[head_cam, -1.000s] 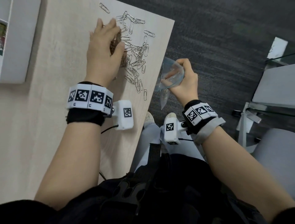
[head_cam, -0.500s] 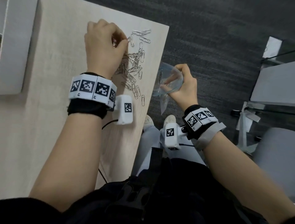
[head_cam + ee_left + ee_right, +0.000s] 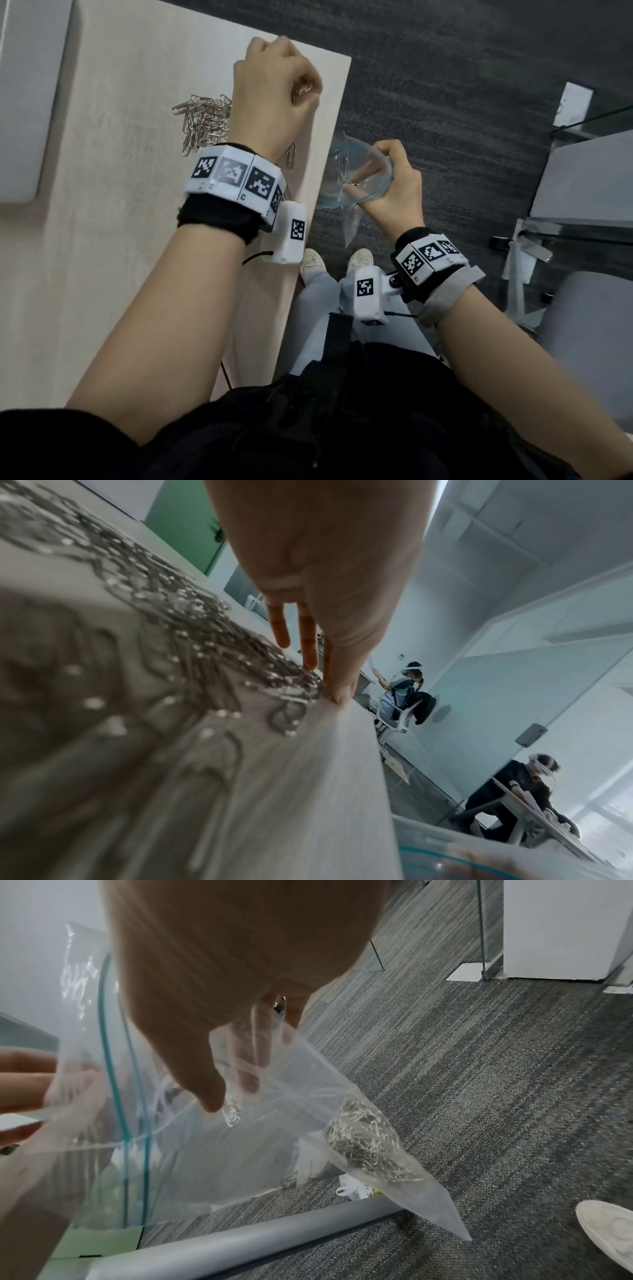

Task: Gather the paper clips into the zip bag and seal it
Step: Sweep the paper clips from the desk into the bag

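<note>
The left hand [image 3: 274,92] looks curled over paper clips [image 3: 205,120] on the table [image 3: 120,240]. Beside the table, the right hand [image 3: 394,192] grips the zip bag [image 3: 240,1150].

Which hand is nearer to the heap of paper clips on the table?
Left. The left hand touches the paper clips on the table; the right hand holds the zip bag beyond the edge.

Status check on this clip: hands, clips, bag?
Left hand raking paper clips on table. Right hand holds zip bag open off the edge, part filled. Nothing blocking.
</note>
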Tool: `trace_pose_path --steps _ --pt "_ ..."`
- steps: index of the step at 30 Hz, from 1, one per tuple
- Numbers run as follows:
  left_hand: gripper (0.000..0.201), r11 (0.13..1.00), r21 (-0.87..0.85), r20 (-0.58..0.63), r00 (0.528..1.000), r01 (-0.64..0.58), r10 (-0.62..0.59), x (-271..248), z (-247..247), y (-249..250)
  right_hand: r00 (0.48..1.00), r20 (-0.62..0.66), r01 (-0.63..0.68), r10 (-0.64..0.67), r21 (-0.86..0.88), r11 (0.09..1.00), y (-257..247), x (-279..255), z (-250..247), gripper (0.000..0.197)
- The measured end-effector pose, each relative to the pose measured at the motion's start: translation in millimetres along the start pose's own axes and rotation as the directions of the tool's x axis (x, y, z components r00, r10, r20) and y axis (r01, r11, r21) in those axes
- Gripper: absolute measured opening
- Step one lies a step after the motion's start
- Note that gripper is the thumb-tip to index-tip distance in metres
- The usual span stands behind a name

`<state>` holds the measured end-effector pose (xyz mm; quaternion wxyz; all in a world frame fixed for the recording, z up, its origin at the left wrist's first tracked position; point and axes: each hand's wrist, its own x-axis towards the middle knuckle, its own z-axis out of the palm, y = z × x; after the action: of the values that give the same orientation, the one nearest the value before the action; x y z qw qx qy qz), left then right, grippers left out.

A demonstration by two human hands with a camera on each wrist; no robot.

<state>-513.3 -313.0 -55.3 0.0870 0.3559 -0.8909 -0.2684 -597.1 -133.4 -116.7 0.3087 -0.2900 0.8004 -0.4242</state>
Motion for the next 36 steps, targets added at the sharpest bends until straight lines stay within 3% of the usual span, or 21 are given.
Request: trace_pose_path --steps 5,10,15,19,27,31,34,36 --pt "0.015 1.0 0.026 0.004 1.0 -0.001 0.001 -22 -10 -15 1.0 -0.008 -0.002 0.002 0.011 1.0 1 -5 2 0.05" --pt "0.015 1.0 0.016 0.09 0.996 -0.004 0.002 -50 -25 -27 1.0 -0.018 0.009 -0.008 0.034 0.999 0 -12 4 0.049" --pt "0.032 0.995 0.035 -0.113 0.99 0.092 -0.088 -62 -26 -39 0.999 0.0 0.041 -0.041 0.023 0.999 1 -21 8 0.052" --pt "0.06 0.96 0.143 0.075 0.965 0.24 -0.253 -63 -21 -49 0.998 0.001 0.055 -0.055 0.025 0.998 3 -27 8 0.051" --pt "0.076 0.975 0.182 0.299 0.938 0.123 -0.174 -90 -9 -28 0.999 -0.003 0.053 -0.053 0.024 0.998 8 -38 9 0.051" --pt "0.078 0.977 0.163 0.233 0.957 0.135 -0.171 -102 -6 -10 0.998 0.0 0.06 -0.06 0.04 0.997 8 -42 9 0.051" --pt "0.088 0.976 0.216 0.251 0.967 -0.005 -0.05 -97 -6 -7 0.997 -0.006 0.071 -0.071 0.045 0.996 9 -44 7 0.051" --pt "0.078 0.986 0.161 0.269 0.963 -0.032 -0.012 -95 -9 -7 0.997 -0.016 0.078 -0.077 0.043 0.996 9 -46 6 0.052"
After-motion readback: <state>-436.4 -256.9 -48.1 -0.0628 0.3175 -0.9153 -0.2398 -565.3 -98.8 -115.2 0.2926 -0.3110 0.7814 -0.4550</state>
